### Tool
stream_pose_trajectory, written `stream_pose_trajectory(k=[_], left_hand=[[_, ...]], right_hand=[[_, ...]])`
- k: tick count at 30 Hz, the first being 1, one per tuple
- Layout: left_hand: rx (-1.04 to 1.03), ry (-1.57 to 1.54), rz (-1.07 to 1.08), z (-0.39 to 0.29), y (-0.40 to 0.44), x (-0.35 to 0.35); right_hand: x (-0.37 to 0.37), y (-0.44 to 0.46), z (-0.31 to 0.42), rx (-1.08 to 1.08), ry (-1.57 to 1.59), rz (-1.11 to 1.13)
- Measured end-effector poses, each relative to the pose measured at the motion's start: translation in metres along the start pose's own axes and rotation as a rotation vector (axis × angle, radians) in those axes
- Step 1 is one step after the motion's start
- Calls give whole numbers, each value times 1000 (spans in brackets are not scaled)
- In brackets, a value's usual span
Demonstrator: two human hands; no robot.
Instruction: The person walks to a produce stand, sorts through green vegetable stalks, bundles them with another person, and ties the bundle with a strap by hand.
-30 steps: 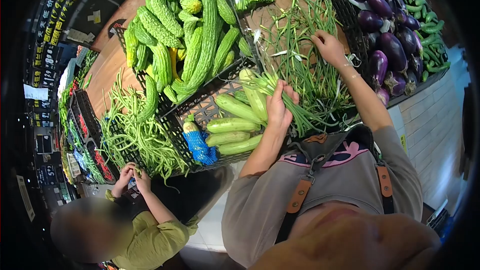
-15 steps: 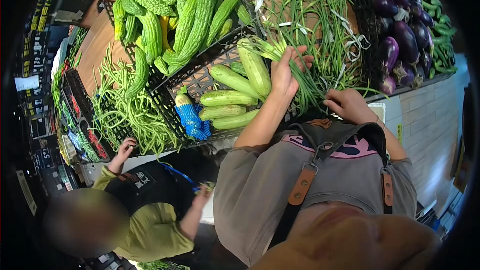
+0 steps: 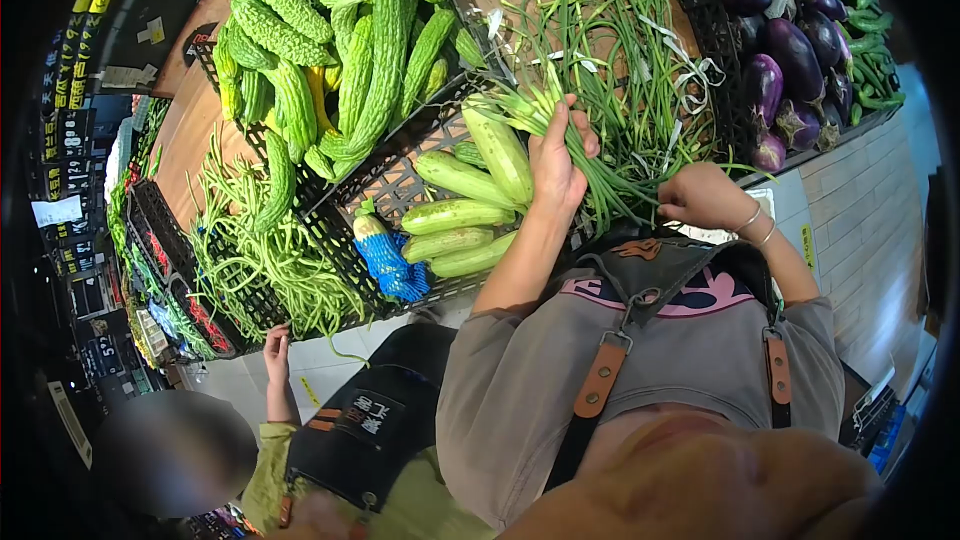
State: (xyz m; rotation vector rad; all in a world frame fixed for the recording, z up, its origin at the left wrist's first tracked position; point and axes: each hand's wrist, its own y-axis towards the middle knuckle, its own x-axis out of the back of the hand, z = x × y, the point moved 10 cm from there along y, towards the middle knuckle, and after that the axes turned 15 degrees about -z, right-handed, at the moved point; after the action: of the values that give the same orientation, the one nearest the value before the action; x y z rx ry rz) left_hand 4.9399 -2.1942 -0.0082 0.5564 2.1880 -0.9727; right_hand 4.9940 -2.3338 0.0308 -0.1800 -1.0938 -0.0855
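My left hand [image 3: 562, 162] is wrapped round a bunch of garlic scapes [image 3: 608, 178], its pale cut ends pointing up and left and the thin green ends trailing down to the right. At those thin ends, my right hand [image 3: 703, 198] is closed, fingers curled and pinched against the stalks. Behind the bunch lies a crate of loose, tangled green stalks [image 3: 625, 40] with white ties [image 3: 700, 72] among them. Light green zucchini [image 3: 497, 155] lie in the crate just left of my left hand.
Bitter melons [image 3: 375, 60] are heaped at the upper left, with green beans [image 3: 265, 260] below. A blue-netted vegetable [image 3: 390, 255] sits by the zucchini. Eggplants [image 3: 795, 60] fill the right crate. A co-worker's hand [image 3: 277, 352] is near the beans; their apron [image 3: 370, 420] is beside me.
My right hand has shifted slightly right, still closed at the thin ends. The left keeps its grip on the bunch. The co-worker has moved lower and closer; the blue strip near them has gone from view.
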Motion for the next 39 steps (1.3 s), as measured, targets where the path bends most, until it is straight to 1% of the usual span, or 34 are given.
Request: stream_pose_trajectory(k=[2, 5, 8, 9, 10, 12, 13, 14, 16, 17, 18, 20, 21, 23, 26, 27, 28, 30, 32, 33, 34, 36, 38, 39], left_hand=[[-10, 9, -8, -1, -3, -3], [-4, -10, -46, -1, -2, -1], [16, -46, -9, 1, 0, -1], [14, -42, -31, 1, -1, -2], [20, -42, -23, 2, 0, -3], [5, -27, -13, 1, 2, -3], [-23, -7, -1, -1, 2, -4], [-25, -7, -8, -2, 2, -3], [-17, 36, 14, -4, -4, -9], [-18, 57, -28, -4, -6, -9], [-20, 53, -24, -4, -5, -9], [-3, 68, -4, -1, -4, -10], [-10, 127, -20, -1, -6, -12], [-7, 132, -3, -2, -9, -13], [0, 142, -5, -7, -12, -11], [5, 119, -1, -7, -10, -8], [13, 94, -1, -6, -9, -4], [31, 62, -14, -3, -6, -1], [24, 28, -70, -1, -1, 0], [40, 10, -36, 3, 0, -3], [28, 46, -49, 3, 0, -7], [-37, 102, -18, 1, -2, -17], [-55, 132, -4, 1, -3, -20], [-80, 163, 19, -1, -5, -24]], right_hand=[[-1, 1, -4, -2, -41, 16], [-13, 0, -2, 43, -60, 98], [-11, 5, -17, 23, -52, 83], [-16, 7, -23, 21, -109, 126], [-17, 8, -25, 13, -114, 122], [-26, 8, -26, 55, -207, 191], [-24, 9, -23, 60, -139, 230], [-20, 13, -26, 64, -136, 235], [2, 36, -41, -48, 97, 84], [15, 51, -62, -157, 137, -50], [28, 65, -86, -267, 172, -187], [54, 81, -136, -401, -105, -548], [49, 92, -152, -397, -113, -554], [41, 98, -194, -611, -209, -536], [35, 106, -200, -562, -166, -562], [42, 103, -197, -578, -86, -598], [46, 102, -195, -576, -90, -593], [53, 98, -189, -548, 89, -659], [65, 96, -164, -533, 88, -678], [66, 100, -145, -502, 324, -682], [64, 103, -124, -474, 564, -676], [57, 108, -76, -482, 869, -541], [63, 113, -37, -315, 843, -454], [62, 116, -26, -266, 867, -414]])
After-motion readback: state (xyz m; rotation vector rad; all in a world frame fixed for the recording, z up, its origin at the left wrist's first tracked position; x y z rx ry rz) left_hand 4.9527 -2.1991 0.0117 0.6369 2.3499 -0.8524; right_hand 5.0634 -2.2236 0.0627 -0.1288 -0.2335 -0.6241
